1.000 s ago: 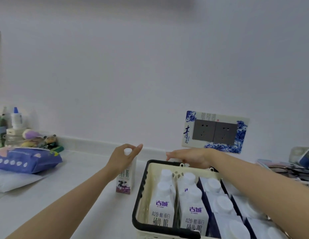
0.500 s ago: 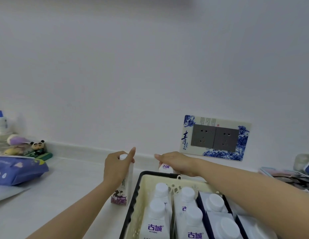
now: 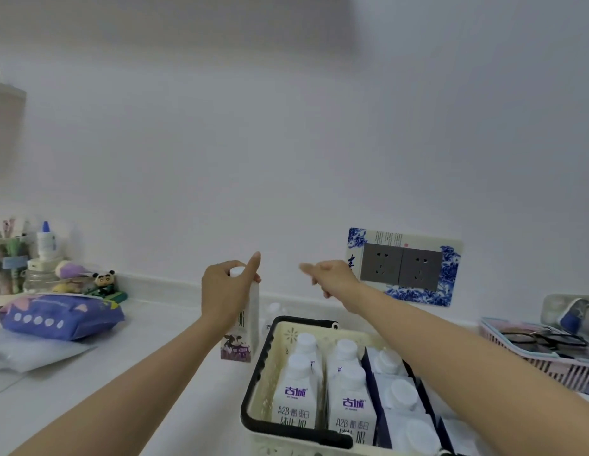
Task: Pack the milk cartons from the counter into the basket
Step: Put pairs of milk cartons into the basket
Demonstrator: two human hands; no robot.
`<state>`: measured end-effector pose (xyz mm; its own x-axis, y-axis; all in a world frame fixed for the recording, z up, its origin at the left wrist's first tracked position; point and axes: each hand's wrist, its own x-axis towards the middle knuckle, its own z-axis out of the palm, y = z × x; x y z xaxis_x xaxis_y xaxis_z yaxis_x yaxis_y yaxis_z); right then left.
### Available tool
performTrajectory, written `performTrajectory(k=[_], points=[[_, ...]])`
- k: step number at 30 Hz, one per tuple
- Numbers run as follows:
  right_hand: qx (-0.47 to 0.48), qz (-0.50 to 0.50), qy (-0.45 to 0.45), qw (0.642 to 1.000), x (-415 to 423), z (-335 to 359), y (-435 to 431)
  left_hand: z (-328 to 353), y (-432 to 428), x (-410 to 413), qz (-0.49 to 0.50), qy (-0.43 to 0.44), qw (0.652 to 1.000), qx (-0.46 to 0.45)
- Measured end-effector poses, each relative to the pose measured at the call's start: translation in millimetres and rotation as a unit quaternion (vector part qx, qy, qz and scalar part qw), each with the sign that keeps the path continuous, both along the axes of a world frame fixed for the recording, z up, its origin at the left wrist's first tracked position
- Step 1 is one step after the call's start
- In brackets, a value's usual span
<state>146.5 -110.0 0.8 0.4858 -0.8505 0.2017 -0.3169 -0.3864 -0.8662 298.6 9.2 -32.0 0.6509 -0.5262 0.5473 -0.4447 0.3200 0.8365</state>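
Observation:
A cream basket with a black rim [image 3: 258, 373] stands on the white counter and holds several white-capped milk cartons [image 3: 296, 393] in rows. My left hand [image 3: 225, 292] grips the top of one more milk carton [image 3: 245, 334], upright just left of the basket; I cannot tell whether its base touches the counter. My right hand [image 3: 332, 279] hovers above the basket's far edge with fingers loosely spread and nothing in it. Behind the basket a further carton's white cap [image 3: 273, 307] shows faintly; its body is mostly hidden.
A purple tissue pack [image 3: 56, 319] lies at the left, with bottles, a jar and a panda figure [image 3: 104, 280] behind it by the wall. A double wall socket [image 3: 401, 268] sits behind my right hand. A pink basket holding glasses [image 3: 533, 345] stands at the right.
My right hand has come up off the carton behind the basket and now holds nothing. My left hand keeps its grip on the carton beside the basket.

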Motion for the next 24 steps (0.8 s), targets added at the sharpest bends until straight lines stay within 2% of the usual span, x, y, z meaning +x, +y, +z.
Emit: performTrajectory(k=[2, 4, 7, 12, 19, 24], points=[[0.005, 0.073, 0.104, 0.992, -9.4, -5.1, 3.1, -8.8, 6.0, -0.4, 0.004, -0.005, 1.0, 0.017], [0.053, 0.118, 0.162, 0.978, -17.4, -10.5, 2.3, -18.5, 9.4, 1.4, 0.004, 0.001, 1.0, 0.029], [0.098, 0.138, 0.173, 0.97, -19.2, -14.0, 3.9, -30.7, 11.5, 7.5, 0.008, 0.011, 0.999, 0.05], [0.083, 0.192, 0.157, 0.965, 1.6, -7.8, 13.0, -41.6, 23.9, 31.9, 0.032, 0.041, 0.998, 0.044], [0.018, 0.275, 0.306, 0.911, 65.8, -12.0, 37.5, -50.7, 53.9, 66.2, 0.078, 0.029, 0.994, 0.071], [0.002, 0.286, 0.343, 0.895, 105.1, -18.1, 46.9, -54.3, 69.3, 84.2, 0.103, 0.02, 0.992, 0.07]])
